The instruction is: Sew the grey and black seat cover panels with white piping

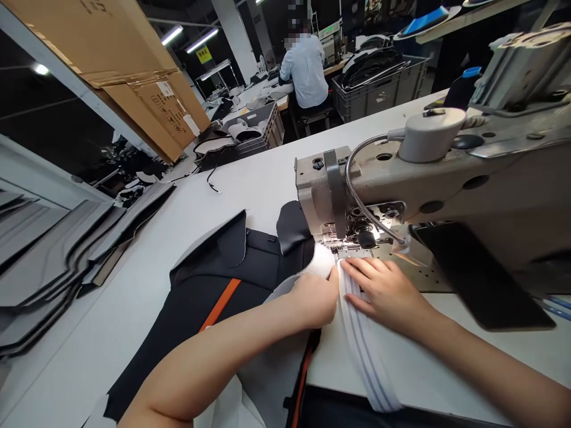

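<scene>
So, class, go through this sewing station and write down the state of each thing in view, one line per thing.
Left hand: curled against white mesh fabric.
Right hand: flat on a striped white band.
Sewing machine: band end lying at its needle area.
Gooseneck lamp: lit, bent toward the needle.
Black panel with orange stripe: lying flat.
Grey plastic crate: holding pieces.
Cardboard boxes: propped at a tilt.
Co-worker: seated, back turned.
</scene>
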Action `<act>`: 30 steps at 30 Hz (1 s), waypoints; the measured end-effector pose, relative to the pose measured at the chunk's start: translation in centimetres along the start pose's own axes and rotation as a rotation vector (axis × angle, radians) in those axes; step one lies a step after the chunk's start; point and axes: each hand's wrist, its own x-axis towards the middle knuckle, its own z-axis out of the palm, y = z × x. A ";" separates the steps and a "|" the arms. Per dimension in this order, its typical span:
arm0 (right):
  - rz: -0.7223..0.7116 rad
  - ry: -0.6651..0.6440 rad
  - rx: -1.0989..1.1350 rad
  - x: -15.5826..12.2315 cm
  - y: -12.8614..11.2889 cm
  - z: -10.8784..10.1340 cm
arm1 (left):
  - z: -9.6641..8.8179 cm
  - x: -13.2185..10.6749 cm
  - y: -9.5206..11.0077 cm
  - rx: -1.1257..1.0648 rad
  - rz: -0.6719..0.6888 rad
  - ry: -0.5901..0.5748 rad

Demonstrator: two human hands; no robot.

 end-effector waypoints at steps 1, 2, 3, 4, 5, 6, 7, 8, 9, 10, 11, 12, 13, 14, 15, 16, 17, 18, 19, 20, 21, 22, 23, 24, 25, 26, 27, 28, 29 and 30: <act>-0.002 -0.006 -0.005 0.1 0.0 -0.2 | 0.0 -0.1 -0.3 -0.033 0.011 0.008; -0.004 -0.011 -0.012 0.2 0.1 -0.3 | 0.1 -0.1 -0.8 -0.080 0.023 0.021; -0.006 -0.018 -0.021 0.4 0.1 -0.5 | 0.2 -0.2 -1.3 -0.143 0.037 0.037; -0.007 -0.028 -0.031 0.5 0.2 -0.6 | 0.3 -0.3 -1.8 -0.221 0.060 0.058; -0.008 -0.039 -0.039 0.7 0.3 -0.7 | 0.4 -0.4 -2.3 -0.304 0.091 0.086; -0.009 -0.051 -0.043 0.9 0.3 -0.7 | 0.5 -0.5 -2.8 -0.384 0.126 0.120; -0.012 -0.062 -0.043 1.1 0.3 -0.7 | 0.6 -0.6 -3.1 -0.451 0.157 0.155; -0.014 -0.066 -0.040 1.3 0.3 -0.6 | 0.7 -0.6 -3.3 -0.500 0.177 0.182; -0.012 -0.063 -0.034 1.5 0.2 -0.4 | 0.7 -0.6 -3.3 -0.527 0.176 0.188; -0.006 -0.051 -0.029 1.6 0.2 -0.1 | 0.7 -0.6 -3.2 -0.534 0.155 0.172; 0.003 -0.035 -0.024 1.6 0.1 0.2 | 0.7 -0.5 -3.0 -0.528 0.124 0.144; 0.011 -0.017 -0.017 1.6 0.0 0.5 | 0.6 -0.4 -2.7 -0.510 0.092 0.113; 0.014 0.000 -0.007 1.6 0.0 0.8 | 0.6 -0.3 -2.3 -0.484 0.067 0.087; 0.012 0.012 0.006 1.5 0.0 1.1 | 0.5 -0.2 -1.9 -0.455 0.050 0.069; 0.004 0.023 0.023 1.4 0.1 1.2 | 0.4 -0.1 -1.6 -0.424 0.040 0.060; -0.010 0.034 0.043 1.2 0.2 1.2 | 0.3 0.0 -1.2 -0.394 0.035 0.056; -0.026 0.043 0.067 1.1 0.4 1.1 | 0.2 0.1 -0.9 -0.366 0.029 0.051; -0.039 0.052 0.093 1.0 0.6 1.0 | 0.2 0.2 -0.6 -0.340 0.018 0.042; -0.043 0.059 0.117 0.9 0.9 0.7 | 0.2 0.3 -0.4 -0.319 0.005 0.032; -0.036 0.066 0.134 0.9 1.2 0.5 | 0.2 0.4 -0.2 -0.304 -0.005 0.021; -0.019 0.069 0.139 0.8 1.6 0.2 | 0.2 0.4 0.0 -0.294 -0.015 0.011; 0.001 0.066 0.134 0.8 1.8 0.1 | 0.2 0.4 0.1 -0.289 -0.024 0.001; 0.016 0.058 0.123 0.8 2.1 0.0 | 0.1 0.4 0.2 -0.287 -0.030 -0.010; 0.018 0.046 0.112 0.8 2.2 -0.1 | 0.1 0.4 0.2 -0.286 -0.031 -0.018; 0.006 0.031 0.108 0.8 2.3 0.0 | 0.1 0.3 0.2 -0.283 -0.032 -0.024; -0.016 0.013 0.116 0.8 2.3 0.1 | 0.1 0.3 0.2 -0.282 -0.031 -0.027; -0.041 -0.005 0.136 0.9 2.2 0.2 | 0.1 0.2 0.2 -0.280 -0.028 -0.026; -0.060 -0.016 0.159 1.0 2.1 0.4 | 0.2 0.2 0.1 -0.280 -0.023 -0.022; -0.072 -0.023 0.179 1.0 2.0 0.5 | 0.2 0.1 0.1 -0.281 -0.019 -0.016; -0.078 -0.024 0.191 1.1 1.9 0.6 | 0.3 0.1 0.0 -0.282 -0.016 -0.007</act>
